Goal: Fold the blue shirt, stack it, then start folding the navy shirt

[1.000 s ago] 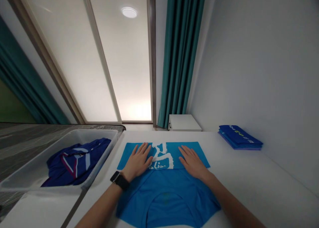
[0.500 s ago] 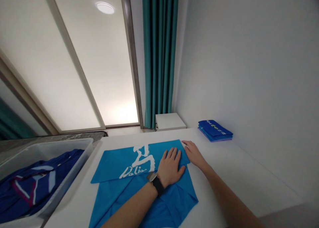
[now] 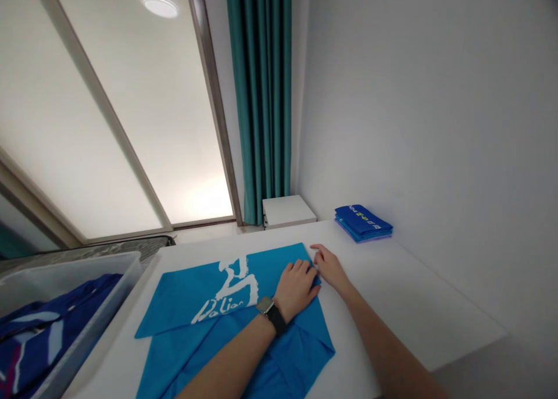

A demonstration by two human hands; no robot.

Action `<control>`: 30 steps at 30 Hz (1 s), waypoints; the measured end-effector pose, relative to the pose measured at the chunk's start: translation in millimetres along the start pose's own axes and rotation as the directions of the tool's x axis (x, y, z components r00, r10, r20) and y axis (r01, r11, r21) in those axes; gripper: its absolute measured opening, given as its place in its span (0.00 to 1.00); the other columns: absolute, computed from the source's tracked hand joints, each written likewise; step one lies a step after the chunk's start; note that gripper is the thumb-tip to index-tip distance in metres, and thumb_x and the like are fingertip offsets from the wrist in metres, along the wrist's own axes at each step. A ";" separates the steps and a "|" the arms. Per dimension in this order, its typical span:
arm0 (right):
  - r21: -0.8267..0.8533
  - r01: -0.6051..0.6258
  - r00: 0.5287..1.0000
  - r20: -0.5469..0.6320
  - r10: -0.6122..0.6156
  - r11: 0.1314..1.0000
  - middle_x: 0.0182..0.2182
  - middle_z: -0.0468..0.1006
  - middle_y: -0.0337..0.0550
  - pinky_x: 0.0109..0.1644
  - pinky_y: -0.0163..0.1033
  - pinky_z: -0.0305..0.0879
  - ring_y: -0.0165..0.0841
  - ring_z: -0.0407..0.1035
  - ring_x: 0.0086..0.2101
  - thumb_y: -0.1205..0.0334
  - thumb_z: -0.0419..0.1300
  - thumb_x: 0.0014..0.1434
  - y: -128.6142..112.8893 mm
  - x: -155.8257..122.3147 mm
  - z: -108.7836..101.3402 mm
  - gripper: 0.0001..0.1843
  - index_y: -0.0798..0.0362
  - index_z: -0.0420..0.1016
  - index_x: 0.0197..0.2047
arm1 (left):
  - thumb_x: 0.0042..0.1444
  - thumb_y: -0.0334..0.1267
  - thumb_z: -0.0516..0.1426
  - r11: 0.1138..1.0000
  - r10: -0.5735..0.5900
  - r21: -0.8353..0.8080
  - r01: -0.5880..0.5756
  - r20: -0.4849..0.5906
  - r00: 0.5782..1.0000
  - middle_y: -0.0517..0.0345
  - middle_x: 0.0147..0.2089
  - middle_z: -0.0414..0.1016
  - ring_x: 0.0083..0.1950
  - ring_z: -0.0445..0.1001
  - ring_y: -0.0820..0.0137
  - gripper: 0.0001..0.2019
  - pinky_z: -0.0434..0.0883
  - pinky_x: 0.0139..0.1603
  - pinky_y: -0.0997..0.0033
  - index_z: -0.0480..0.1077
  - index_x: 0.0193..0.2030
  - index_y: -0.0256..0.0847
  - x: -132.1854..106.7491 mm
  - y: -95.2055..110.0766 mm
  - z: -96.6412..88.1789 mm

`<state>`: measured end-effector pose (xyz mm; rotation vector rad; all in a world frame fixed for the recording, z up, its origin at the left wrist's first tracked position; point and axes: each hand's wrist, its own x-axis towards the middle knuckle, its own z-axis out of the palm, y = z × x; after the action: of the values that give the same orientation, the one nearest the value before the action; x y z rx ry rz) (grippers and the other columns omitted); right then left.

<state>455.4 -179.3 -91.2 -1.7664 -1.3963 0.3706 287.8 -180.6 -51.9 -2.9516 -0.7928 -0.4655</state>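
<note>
A light blue shirt [image 3: 209,288] with a white print lies on the white table [image 3: 414,306], its far part folded over towards me. My left hand [image 3: 296,285], with a black watch on the wrist, rests on the shirt's right side, its fingers bent over the cloth at the edge. Right beside it, my right hand [image 3: 329,266] touches the same right edge, with its fingers pinched at the cloth and one finger pointing away.
A stack of folded blue clothes [image 3: 362,221] sits at the table's far right by the wall. At the left, a grey bin [image 3: 87,265] holds a dark blue garment [image 3: 39,329]. Behind the table are a small white cabinet [image 3: 288,210] and a teal curtain [image 3: 261,96].
My left hand crossed from the shirt's left half to its right edge and bent its fingers. My right hand slid to that edge. The view swung right.
</note>
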 end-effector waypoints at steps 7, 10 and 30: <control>0.079 -0.045 0.997 -0.052 0.049 0.996 0.23 0.73 0.38 0.37 0.38 0.63 0.35 0.69 0.28 0.60 0.42 0.58 -0.6 0.4 -6.4 0.22 0.54 0.72 0.48 | 0.66 0.38 0.50 0.986 -0.080 -0.149 0.074 -0.032 0.996 0.55 0.41 0.74 0.46 0.71 0.65 0.07 0.68 0.45 0.67 0.69 0.40 0.42 3.6 -12.8 1.2; 0.105 -0.055 0.997 -0.041 0.060 0.993 0.23 0.73 0.37 0.35 0.37 0.62 0.34 0.67 0.26 0.60 0.43 0.57 -2.7 -1.2 -7.7 0.21 0.53 0.72 0.48 | 0.65 0.39 0.49 0.893 -0.281 -0.387 0.230 -0.081 0.956 0.55 0.40 0.76 0.42 0.73 0.66 0.09 0.66 0.44 0.68 0.70 0.41 0.42 -0.2 -26.5 -1.5; 0.362 -0.229 0.968 0.186 0.170 0.903 0.31 0.81 0.42 0.31 0.34 0.62 0.30 0.66 0.24 0.65 0.47 0.54 -22.5 21.8 -7.3 0.21 0.55 0.68 0.50 | 0.63 0.48 0.46 0.393 -0.753 -0.855 0.337 -0.089 0.652 0.62 0.28 0.64 0.31 0.64 0.69 0.15 0.63 0.32 0.71 0.64 0.32 0.41 -7.2 -62.9 -6.4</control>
<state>452.9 -161.9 -64.3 -1.5811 -1.1477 0.8454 248.8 -130.4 -49.8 -2.7635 -1.9509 -1.9941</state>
